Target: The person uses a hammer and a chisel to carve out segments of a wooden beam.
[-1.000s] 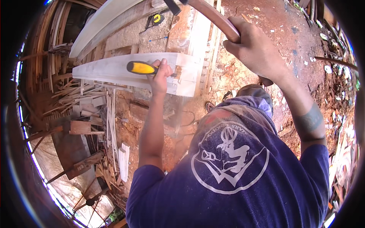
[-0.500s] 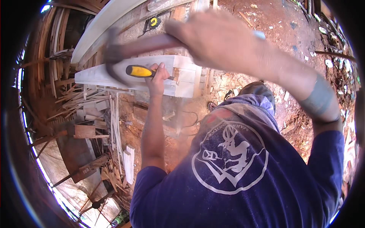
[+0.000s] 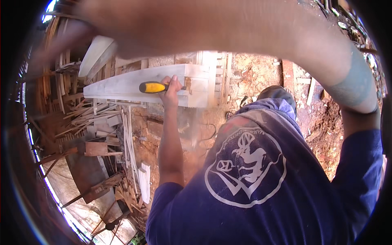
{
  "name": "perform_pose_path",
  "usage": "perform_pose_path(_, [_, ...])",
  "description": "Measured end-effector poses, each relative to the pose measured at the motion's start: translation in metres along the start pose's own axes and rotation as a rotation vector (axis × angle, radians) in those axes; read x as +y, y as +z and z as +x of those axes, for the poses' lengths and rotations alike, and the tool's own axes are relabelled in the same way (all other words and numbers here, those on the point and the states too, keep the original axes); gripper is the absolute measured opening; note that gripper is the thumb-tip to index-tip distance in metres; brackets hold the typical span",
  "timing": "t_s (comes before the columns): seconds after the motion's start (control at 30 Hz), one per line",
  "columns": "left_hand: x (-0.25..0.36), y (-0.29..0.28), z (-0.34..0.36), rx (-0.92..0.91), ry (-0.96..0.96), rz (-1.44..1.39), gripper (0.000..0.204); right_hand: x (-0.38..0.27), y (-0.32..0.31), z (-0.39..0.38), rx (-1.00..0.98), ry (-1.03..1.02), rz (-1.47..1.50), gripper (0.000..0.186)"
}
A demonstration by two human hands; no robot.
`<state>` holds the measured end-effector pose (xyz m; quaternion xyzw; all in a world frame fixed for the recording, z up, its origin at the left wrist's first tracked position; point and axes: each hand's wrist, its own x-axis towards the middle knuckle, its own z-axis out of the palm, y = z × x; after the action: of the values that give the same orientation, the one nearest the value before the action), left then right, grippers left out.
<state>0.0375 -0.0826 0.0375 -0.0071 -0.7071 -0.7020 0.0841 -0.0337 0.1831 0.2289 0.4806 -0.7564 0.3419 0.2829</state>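
My left hand point(image 3: 171, 88) grips a chisel with a yellow-and-black handle point(image 3: 152, 87). The tool lies across a pale, tapered wooden beam point(image 3: 122, 81), its metal end at a brown notch point(image 3: 188, 84) near the beam's right end. Across the top of the view, large and smeared by motion, is my right hand point(image 3: 114, 24), closed round the reddish wooden handle point(image 3: 69, 41) of a hammer. The hammer's head is too blurred to make out.
A pale curved timber point(image 3: 94, 57) lies beyond the beam. Loose offcuts point(image 3: 96, 118) are heaped at the left, near upright planks and a sloping sheet point(image 3: 81, 179). Reddish ground point(image 3: 265, 69) with wood chips shows right of the beam, and a dark-covered shape point(image 3: 277, 92) is below it.
My right hand and hammer have swung from the upper right to the upper left, close to the camera. My left hand still holds the chisel on the beam, which appears slightly lower in view.
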Motion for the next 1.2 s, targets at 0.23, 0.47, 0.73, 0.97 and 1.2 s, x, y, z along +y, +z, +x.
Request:
perform_pose_path(0.23, [-0.007, 0.003, -0.010, 0.104, -0.028, 0.052, 0.035, -0.010, 0.030, -0.062, -0.487, 0.199, 0.094, 0.031])
perform_pose_path(0.47, [-0.031, -0.033, -0.013, 0.006, 0.021, -0.001, 0.009, -0.041, -0.023, 0.029, 0.097, 0.116, 0.217, 0.028])
perform_pose_path(0.73, [-0.017, -0.004, -0.014, 0.044, 0.029, 0.047, 0.030, -0.004, 0.009, -0.070, -0.517, 0.296, 0.111, 0.028])
perform_pose_path(0.97, [-0.013, 0.028, 0.003, 0.255, 0.133, -0.008, 0.040, 0.014, -0.016, -0.137, -0.178, 1.135, 0.373, 0.027])
perform_pose_path(1.2, [-0.004, 0.040, 0.022, 0.400, -0.035, 0.053, 0.034, 0.031, 0.003, -0.141, -0.085, 1.110, 0.253, 0.020])
